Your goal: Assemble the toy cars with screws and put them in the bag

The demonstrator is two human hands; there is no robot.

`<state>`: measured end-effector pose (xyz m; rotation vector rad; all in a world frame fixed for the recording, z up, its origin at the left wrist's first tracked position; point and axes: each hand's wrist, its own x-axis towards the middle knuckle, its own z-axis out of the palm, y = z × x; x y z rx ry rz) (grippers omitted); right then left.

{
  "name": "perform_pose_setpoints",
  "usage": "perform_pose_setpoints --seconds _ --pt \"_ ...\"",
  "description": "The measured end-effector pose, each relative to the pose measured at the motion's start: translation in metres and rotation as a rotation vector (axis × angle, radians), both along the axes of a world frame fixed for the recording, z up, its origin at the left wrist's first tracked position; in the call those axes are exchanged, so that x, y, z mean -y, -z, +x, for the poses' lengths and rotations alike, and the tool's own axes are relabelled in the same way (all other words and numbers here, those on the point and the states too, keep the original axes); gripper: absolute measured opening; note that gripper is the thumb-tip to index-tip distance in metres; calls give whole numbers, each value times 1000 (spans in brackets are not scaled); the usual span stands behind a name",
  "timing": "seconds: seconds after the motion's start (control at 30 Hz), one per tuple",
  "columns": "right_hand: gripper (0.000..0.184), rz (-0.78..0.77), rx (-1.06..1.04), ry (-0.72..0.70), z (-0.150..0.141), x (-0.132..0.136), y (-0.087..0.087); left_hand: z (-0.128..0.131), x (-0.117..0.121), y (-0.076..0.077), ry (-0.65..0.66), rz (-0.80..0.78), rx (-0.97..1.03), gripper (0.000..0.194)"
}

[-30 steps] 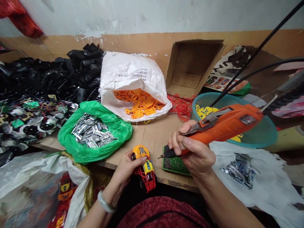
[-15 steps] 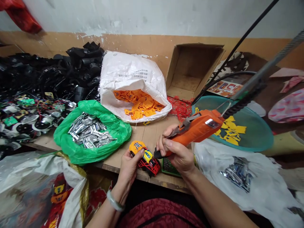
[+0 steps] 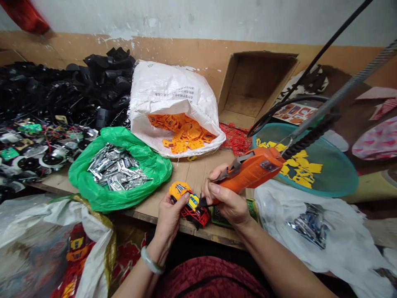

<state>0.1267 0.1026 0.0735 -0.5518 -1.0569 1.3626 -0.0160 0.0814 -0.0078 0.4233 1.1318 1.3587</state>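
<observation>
My left hand (image 3: 172, 210) grips a toy car (image 3: 180, 189) with an orange front, a yellow middle and a red cage-like end, held at the table's front edge. In my right hand (image 3: 226, 198) is an orange electric screwdriver (image 3: 252, 170), its body slanting up to the right. The black nose of the tool meets the car near the yellow part and the red cage; the bit's tip is hidden. Just right of the car, partly behind my right hand, sits a green tray (image 3: 252, 209) of small screws.
A green bag (image 3: 76, 176) of silvery parts lies left. Behind are a white sack (image 3: 173, 87) with orange pieces and a cardboard box (image 3: 248, 82). A teal basin (image 3: 338, 174) holds yellow pieces. A spring and cable (image 3: 328, 109) run up from the screwdriver.
My right hand has brought the screwdriver left and down, from above the screw tray onto the toy car. My left hand has turned the car, its red end swinging right.
</observation>
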Motion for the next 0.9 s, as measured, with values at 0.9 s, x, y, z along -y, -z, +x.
perform_pose_setpoints --seconds 0.9 --pt "22 -58 13 0 7 -12 -3 0 0 -1 16 44 32 47"
